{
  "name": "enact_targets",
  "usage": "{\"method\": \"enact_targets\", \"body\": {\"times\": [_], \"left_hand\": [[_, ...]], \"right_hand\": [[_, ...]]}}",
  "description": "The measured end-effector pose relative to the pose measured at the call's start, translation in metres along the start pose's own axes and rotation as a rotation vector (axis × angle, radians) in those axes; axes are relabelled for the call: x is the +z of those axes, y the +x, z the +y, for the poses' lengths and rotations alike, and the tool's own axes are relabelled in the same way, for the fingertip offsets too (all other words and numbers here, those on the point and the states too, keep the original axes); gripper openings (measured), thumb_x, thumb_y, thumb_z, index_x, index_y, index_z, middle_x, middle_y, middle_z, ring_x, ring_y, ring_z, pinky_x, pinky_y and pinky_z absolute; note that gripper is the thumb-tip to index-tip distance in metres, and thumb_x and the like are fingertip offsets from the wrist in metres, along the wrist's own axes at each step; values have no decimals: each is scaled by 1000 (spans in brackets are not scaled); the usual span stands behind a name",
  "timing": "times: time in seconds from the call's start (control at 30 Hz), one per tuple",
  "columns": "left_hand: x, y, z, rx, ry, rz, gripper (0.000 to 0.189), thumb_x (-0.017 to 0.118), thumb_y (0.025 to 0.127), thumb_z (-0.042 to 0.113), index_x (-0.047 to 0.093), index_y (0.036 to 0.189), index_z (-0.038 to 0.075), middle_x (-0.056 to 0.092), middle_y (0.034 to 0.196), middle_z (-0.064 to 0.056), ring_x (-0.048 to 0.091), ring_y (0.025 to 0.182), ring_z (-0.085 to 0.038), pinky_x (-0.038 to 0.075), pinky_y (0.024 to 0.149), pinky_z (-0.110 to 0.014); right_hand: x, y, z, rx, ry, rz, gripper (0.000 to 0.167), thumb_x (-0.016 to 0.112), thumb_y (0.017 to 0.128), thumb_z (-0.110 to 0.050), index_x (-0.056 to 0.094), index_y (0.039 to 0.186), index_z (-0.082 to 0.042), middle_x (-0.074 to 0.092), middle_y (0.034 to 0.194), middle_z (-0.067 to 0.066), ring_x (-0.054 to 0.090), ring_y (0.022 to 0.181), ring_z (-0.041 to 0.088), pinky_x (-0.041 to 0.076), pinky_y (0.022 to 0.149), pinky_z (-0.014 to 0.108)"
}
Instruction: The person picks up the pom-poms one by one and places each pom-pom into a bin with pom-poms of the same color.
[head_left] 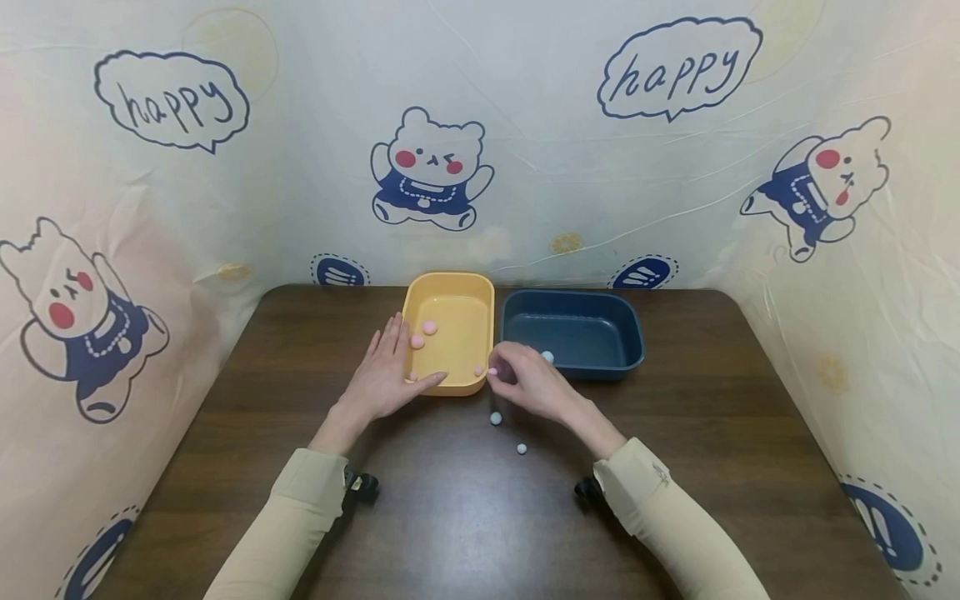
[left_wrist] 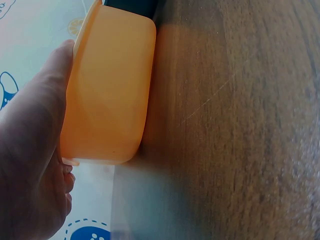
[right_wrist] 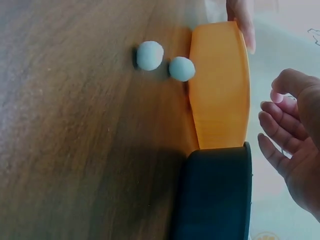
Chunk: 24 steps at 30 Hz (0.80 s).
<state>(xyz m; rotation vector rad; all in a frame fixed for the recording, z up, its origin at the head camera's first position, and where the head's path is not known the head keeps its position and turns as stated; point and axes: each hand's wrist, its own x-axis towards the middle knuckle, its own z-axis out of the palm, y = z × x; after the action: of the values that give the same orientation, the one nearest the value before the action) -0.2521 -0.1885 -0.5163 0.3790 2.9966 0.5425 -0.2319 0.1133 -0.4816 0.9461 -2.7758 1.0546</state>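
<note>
My right hand point(head_left: 534, 382) pinches a small pink ball point(right_wrist: 276, 96) between thumb and index finger, its other fingers loosely bent. It hovers by the front right corner of the yellow tray point(head_left: 457, 287), close to the navy tray point(head_left: 636, 346). Straight fingers of my left hand point(head_left: 381, 373) lie along the yellow tray's left rim, and its thumb reaches over the front rim. Several pink balls point(head_left: 430, 327) sit inside the yellow tray. One pale blue ball point(head_left: 547, 357) shows in the navy tray, partly behind my right hand.
On the dark wooden table point(head_left: 450, 533), two pale blue balls lie in front of the trays: a larger ball point(head_left: 496, 418) and a smaller ball point(head_left: 522, 449). The trays stand side by side near the back edge, before a printed cloth point(head_left: 525, 200).
</note>
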Motion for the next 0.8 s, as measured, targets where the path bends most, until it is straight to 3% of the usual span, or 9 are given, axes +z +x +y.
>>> {"method": "enact_targets", "body": {"times": [0.8], "left_hand": [[-2, -2, 1, -3, 1, -1, 133, 48, 91, 95, 8, 176, 2, -2, 187, -15, 3, 176, -35, 10, 142, -61]], "right_hand": [[7, 28, 2, -43, -18, 76, 9, 77, 102, -10, 73, 110, -6, 75, 104, 9, 70, 94, 22, 65, 87, 38]]}}
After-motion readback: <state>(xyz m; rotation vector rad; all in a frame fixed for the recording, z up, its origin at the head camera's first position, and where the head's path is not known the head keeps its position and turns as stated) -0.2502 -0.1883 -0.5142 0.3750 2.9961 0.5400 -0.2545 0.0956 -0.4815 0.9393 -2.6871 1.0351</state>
